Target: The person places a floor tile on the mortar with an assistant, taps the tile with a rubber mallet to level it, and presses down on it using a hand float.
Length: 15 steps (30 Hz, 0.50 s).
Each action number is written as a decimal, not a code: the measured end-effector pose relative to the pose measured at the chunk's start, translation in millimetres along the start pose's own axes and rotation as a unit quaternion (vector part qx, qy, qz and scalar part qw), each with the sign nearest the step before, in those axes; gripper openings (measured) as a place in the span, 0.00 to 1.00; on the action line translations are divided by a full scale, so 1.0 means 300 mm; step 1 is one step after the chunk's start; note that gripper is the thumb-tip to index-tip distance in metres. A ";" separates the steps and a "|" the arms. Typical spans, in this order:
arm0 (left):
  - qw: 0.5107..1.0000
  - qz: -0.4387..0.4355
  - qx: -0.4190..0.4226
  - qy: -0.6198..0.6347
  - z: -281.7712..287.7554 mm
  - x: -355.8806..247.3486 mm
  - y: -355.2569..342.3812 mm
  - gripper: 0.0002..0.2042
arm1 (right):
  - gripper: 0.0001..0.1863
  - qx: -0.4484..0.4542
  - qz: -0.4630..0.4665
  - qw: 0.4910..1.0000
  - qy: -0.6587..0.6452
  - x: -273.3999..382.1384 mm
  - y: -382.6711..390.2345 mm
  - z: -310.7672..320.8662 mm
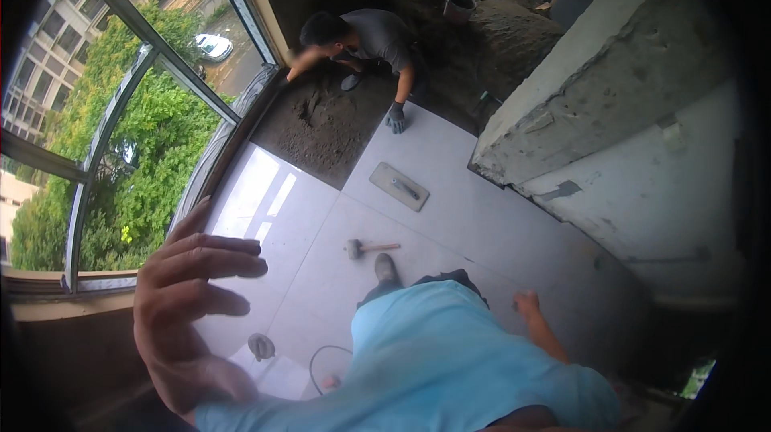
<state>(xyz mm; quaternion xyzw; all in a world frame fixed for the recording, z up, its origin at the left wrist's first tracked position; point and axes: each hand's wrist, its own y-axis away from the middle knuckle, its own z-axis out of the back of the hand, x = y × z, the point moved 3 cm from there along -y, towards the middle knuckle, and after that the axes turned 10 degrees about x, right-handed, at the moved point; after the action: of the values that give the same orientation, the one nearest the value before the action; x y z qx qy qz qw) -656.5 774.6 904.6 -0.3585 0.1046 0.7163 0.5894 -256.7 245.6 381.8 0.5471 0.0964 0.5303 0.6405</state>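
My left hand [193,303] is raised close to the camera on the left, its fingers spread and curved with nothing between them. Down at my right side hangs my right hand [528,304], over the large pale floor tiles [434,231]; it is too small and blurred to show its fingers. In front of my shoe lies a mallet [353,249] with a wooden handle. Farther off, a flat rectangular float [400,186] with a handle rests on a tile. A round suction cup [261,346] sits on the tile below my left hand.
A co-worker [377,38] crouches at the far side, one gloved hand [396,117] on a tile's edge. Brown mortar [313,131] lies by the window [144,111]. A bucket [459,6] stands farther back. Right is a rough wall [594,111]. A thin cord [313,368] curves near me.
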 end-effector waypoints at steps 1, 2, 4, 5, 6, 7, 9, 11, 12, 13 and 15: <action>0.998 0.029 0.018 -0.056 -0.055 0.140 -0.004 0.26 | 0.13 -0.029 -0.016 0.999 -0.024 -0.021 0.037 0.008; 0.989 0.072 0.029 -0.124 -0.109 0.258 0.032 0.22 | 0.13 -0.024 -0.016 0.999 -0.023 -0.010 0.055 0.000; 0.951 0.223 0.014 -0.215 -0.279 0.470 0.160 0.12 | 0.15 -0.032 -0.018 0.999 0.040 0.030 0.066 -0.011; 0.935 0.295 0.037 -0.193 -0.401 0.595 0.249 0.12 | 0.15 -0.021 -0.015 0.999 0.042 0.026 0.049 -0.010; 0.901 0.404 0.111 -0.108 -0.541 0.722 0.342 0.14 | 0.12 -0.012 -0.006 1.000 0.024 0.003 0.032 -0.004; 0.864 0.477 0.149 -0.062 -0.687 0.793 0.429 0.19 | 0.10 -0.005 0.000 1.000 0.002 -0.018 0.029 -0.012; 0.833 0.518 0.189 0.045 -1.035 0.929 0.628 0.25 | 0.09 -0.032 -0.005 0.999 0.021 -0.038 0.026 -0.017; 0.774 0.567 0.164 0.229 -1.359 0.955 0.803 0.29 | 0.08 -0.013 -0.006 1.000 -0.013 -0.081 0.025 -0.028; 0.716 0.589 0.154 0.341 -1.503 0.935 0.900 0.29 | 0.08 0.002 -0.010 0.999 -0.042 -0.108 0.017 -0.021; 0.656 0.606 0.151 0.424 -1.613 0.910 1.001 0.27 | 0.08 0.006 -0.008 0.999 -0.041 -0.128 0.018 -0.018; 0.645 0.586 0.349 0.345 -1.633 0.830 1.065 0.23 | 0.08 -0.011 -0.010 0.998 -0.060 -0.160 0.010 -0.025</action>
<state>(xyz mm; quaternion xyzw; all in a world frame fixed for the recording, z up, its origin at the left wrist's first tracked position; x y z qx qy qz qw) -771.0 595.2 305.8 -0.2114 0.7312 0.6467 0.0493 -283.7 211.9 359.3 0.5699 0.0575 0.4910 0.6564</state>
